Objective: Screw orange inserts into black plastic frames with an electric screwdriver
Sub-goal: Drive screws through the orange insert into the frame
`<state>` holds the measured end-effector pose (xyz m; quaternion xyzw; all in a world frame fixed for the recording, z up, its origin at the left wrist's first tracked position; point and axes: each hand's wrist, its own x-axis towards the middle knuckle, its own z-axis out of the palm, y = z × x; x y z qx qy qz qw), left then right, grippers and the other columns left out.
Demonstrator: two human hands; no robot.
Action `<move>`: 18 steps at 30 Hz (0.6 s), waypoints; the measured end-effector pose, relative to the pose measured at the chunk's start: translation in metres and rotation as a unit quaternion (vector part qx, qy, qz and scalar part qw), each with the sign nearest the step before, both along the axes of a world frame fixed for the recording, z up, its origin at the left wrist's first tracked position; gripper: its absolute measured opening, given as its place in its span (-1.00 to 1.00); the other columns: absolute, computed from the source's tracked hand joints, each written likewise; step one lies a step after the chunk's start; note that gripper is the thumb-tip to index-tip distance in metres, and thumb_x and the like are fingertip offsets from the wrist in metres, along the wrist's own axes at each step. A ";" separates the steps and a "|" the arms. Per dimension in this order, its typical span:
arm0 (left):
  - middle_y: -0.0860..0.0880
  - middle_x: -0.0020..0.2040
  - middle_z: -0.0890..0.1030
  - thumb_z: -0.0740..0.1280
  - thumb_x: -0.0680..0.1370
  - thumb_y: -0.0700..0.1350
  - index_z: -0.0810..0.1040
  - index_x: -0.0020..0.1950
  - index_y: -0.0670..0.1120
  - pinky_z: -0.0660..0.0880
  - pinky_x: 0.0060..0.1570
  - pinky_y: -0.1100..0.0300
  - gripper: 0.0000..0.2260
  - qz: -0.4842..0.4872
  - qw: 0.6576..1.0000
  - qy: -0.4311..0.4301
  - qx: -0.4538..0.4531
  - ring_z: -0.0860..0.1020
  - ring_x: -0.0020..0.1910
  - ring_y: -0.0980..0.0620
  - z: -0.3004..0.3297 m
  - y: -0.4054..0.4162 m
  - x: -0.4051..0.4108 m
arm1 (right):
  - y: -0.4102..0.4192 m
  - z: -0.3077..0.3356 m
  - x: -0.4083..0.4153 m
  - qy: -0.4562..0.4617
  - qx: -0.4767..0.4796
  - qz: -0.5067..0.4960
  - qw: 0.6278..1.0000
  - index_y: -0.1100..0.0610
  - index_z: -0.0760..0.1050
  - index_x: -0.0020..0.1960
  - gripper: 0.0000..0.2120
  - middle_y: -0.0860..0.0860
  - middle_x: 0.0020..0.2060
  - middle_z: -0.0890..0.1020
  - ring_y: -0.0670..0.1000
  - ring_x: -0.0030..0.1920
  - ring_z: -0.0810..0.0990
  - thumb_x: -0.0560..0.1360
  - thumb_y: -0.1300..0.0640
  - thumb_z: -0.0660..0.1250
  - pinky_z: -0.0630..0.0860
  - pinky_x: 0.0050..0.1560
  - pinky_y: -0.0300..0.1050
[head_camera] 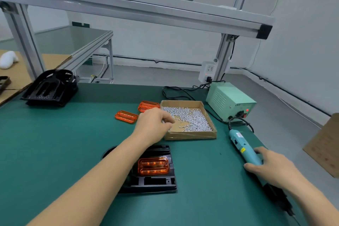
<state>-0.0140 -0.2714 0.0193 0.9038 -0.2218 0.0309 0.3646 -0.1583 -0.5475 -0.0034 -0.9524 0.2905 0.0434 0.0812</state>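
Green mat (73, 143): right hand (271, 167) grips electric screwdriver (244, 148).

Left hand (153, 124) reaches into screw box (190, 135); right hand (273, 168) grips screwdriver (242, 147).

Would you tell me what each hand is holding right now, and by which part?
The right hand grips the electric screwdriver around its body. The left hand reaches into the screw box; whether it pinches a screw cannot be told.
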 end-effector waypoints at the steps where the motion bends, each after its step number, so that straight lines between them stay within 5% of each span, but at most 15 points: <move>1: 0.05 0.02 0.67 0.35 0.53 -0.13 0.68 0.02 0.03 0.43 0.20 0.07 -0.85 -0.004 1.000 0.002 0.024 0.55 0.07 0.04 -0.001 -0.011 0.008 | -0.002 0.000 -0.001 -0.010 0.008 -0.003 1.000 -0.10 0.38 0.20 -0.63 -0.14 -0.19 0.54 -0.09 -0.20 0.53 0.44 -0.16 0.34 0.36 -0.32 -0.25; 4: 0.05 0.06 0.65 0.33 0.55 -0.14 0.67 0.04 0.06 0.34 0.22 0.07 -0.84 -0.005 0.995 -0.007 0.100 0.52 0.09 0.01 -0.008 -0.037 0.029 | -0.010 -0.001 -0.006 -0.121 0.175 -0.035 0.976 0.01 0.51 -0.02 -0.86 -0.05 -0.29 0.62 -0.06 -0.31 0.57 0.46 0.01 0.38 0.46 -0.29 -0.14; 7: 0.07 0.02 0.64 0.36 0.54 -0.11 0.66 0.04 0.07 0.24 0.18 0.05 -0.86 -0.012 0.987 -0.016 0.159 0.51 0.08 0.01 -0.016 -0.053 0.042 | -0.014 0.000 -0.012 -0.213 0.415 -0.065 0.882 0.25 0.51 -0.03 -0.90 0.08 -0.45 0.55 0.02 -0.47 0.49 0.47 0.25 0.36 0.48 -0.41 -0.09; 10: 0.11 -0.02 0.66 0.40 0.50 -0.10 0.67 -0.02 0.08 0.20 0.24 0.02 -0.88 -0.022 0.981 -0.022 0.190 0.51 0.06 0.03 -0.021 -0.060 0.048 | -0.007 0.006 -0.012 -0.293 0.568 -0.068 0.766 0.19 0.49 0.12 -0.69 0.05 -0.46 0.46 -0.06 -0.51 0.40 0.40 0.37 0.31 0.42 -0.56 -0.23; 14: 0.15 -0.04 0.67 0.42 0.47 -0.10 0.69 -0.08 0.08 0.16 0.23 0.03 -0.91 -0.026 0.978 -0.030 0.206 0.52 0.03 0.07 -0.027 -0.062 0.052 | 0.006 0.021 -0.007 -0.373 0.697 -0.035 0.612 0.14 0.47 0.15 -0.60 0.01 -0.40 0.41 -0.11 -0.50 0.37 0.31 0.25 0.28 0.37 -0.58 -0.28; 18: 0.15 -0.15 0.66 0.41 0.48 -0.11 0.70 -0.12 0.07 0.17 0.22 0.05 -0.90 -0.017 0.975 -0.054 0.215 0.52 -0.02 0.09 -0.028 -0.066 0.054 | 0.023 0.032 -0.003 -0.428 0.733 0.012 0.528 0.09 0.51 0.08 -0.70 0.00 -0.37 0.42 -0.10 -0.46 0.39 0.35 0.18 0.26 0.42 -0.53 -0.29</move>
